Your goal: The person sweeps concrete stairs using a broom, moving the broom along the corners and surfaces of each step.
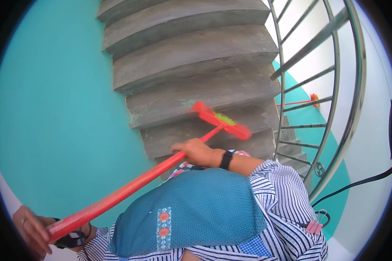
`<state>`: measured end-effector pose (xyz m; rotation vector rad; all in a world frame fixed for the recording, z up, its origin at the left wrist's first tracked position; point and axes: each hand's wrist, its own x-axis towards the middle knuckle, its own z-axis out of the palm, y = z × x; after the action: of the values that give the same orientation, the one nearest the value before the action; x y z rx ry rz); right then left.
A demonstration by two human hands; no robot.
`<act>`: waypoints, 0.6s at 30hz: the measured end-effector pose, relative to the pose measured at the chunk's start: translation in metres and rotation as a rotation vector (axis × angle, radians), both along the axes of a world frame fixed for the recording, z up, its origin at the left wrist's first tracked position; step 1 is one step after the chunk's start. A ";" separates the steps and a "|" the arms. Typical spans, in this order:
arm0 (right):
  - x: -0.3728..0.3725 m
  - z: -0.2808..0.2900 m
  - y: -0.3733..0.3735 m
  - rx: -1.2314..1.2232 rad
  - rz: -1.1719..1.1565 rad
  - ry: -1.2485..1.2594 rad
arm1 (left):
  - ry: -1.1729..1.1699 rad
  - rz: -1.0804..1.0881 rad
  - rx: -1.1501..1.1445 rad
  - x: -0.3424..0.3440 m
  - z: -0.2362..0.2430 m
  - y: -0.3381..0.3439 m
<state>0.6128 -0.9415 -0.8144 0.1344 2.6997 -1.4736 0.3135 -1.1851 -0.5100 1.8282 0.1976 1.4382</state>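
A red broom [130, 187] with a long handle slants across my body, from the lower left up to the middle. My right hand [199, 152], a black band at its wrist, grips the handle a short way behind the broom head. The end of the handle is at my left hand [32, 230], whose slightly blurred fingers curl around it. The red broom head [237, 129], blurred at its edges, shows green bristles [224, 118] on its upper side. It appears over the grey stairs [191, 82]; whether it touches a step I cannot tell.
A turquoise wall [61, 108] borders the stairs on the left. Along the right runs a metal railing [361, 65], with lower steps [294, 152] beyond it. Another red-handled tool with a red and yellow head [315, 100] shows through the bars.
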 end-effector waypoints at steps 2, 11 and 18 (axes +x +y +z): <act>0.028 -0.015 0.024 0.100 -0.301 0.032 | -0.410 0.441 -0.383 0.046 -0.035 0.060; 0.210 -0.115 0.130 0.599 -1.080 0.100 | -0.045 0.020 -0.510 0.168 -0.148 0.211; 0.266 -0.228 0.184 0.471 -0.855 -0.028 | 0.035 0.232 -0.601 0.240 -0.218 0.246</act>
<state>0.8792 -0.7577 -1.0421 1.4536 3.0461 -0.8343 0.5530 -0.9394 -0.7280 1.3624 0.7912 1.3109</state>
